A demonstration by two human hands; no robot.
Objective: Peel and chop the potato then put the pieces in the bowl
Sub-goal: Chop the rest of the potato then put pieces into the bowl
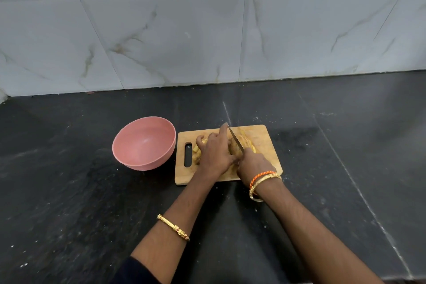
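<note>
Cutting on the wooden board [260, 136] at frame centre: right hand [252, 165] grips the knife [235, 138], blade angled down into the potato [235, 148]. Left hand [215, 153], fingers curled, holds the potato down. Hands touching. Pink bowl [144, 143] just left of board, on dark counter [69, 203].

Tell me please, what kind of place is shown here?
Most likely a home kitchen. A dark stone counter meets a glossy tiled wall, and on a wooden cutting board potato is being cut with a knife, beside a pink bowl.
</note>
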